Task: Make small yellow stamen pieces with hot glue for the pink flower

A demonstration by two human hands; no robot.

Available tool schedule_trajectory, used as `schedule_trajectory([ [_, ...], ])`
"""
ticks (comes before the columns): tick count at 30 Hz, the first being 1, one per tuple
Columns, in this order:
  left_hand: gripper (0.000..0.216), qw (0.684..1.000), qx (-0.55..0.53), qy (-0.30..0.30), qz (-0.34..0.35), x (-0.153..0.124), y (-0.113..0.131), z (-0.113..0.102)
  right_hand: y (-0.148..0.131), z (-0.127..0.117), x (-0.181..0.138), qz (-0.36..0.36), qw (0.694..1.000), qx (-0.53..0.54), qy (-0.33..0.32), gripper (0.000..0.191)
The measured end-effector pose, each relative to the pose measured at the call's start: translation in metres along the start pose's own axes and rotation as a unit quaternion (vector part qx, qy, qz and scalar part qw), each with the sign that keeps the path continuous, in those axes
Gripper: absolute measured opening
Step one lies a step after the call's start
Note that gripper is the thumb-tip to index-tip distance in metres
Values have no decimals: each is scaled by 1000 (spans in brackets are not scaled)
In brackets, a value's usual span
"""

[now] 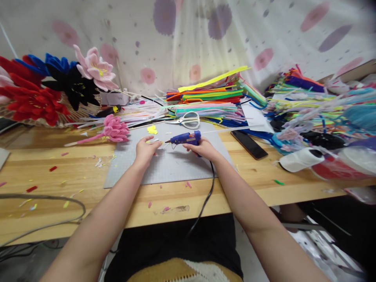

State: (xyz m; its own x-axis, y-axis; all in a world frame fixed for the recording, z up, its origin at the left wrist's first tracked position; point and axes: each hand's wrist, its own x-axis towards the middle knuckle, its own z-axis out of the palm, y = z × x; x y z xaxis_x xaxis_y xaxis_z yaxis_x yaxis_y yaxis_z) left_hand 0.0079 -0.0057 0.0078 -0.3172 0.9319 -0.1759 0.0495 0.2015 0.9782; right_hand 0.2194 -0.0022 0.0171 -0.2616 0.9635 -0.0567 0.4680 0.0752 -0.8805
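Observation:
My right hand is closed around the handle of a blue hot glue gun. Its nozzle points left, and a long clear glue stick sticks out of its back. My left hand is pinched close to the nozzle on a small whitish piece, too small to name. Both hands are above a grey cutting mat. Just beyond them lie white-handled scissors and yellow scraps. A pink pipe-cleaner flower rests at the mat's left edge.
Bundles of coloured pipe cleaners line the back. Finished fuzzy flowers stand at the left. A phone and a white bottle lie to the right. The gun's black cord hangs over the table's front edge.

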Motion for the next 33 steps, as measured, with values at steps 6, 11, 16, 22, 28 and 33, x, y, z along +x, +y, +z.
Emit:
schedule_trajectory([
  [6,61,1000,-5,1,4,0,-1,0,1,6,3,-24,999,-25,22,37],
  [11,61,1000,12,2,5,0,1,0,3,5,4,-28,999,-31,26,38],
  [16,62,1000,7,4,2,-2,3,0,2,6,3,-32,998,-35,28,37],
  [22,62,1000,1,1,0,-2,3,0,3,7,4,-45,998,-34,26,38],
  [28,62,1000,11,2,5,-2,2,0,4,7,5,-43,998,-37,27,38],
  [33,61,1000,23,-1,6,-3,3,0,3,7,4,-40,998,-27,26,38],
])
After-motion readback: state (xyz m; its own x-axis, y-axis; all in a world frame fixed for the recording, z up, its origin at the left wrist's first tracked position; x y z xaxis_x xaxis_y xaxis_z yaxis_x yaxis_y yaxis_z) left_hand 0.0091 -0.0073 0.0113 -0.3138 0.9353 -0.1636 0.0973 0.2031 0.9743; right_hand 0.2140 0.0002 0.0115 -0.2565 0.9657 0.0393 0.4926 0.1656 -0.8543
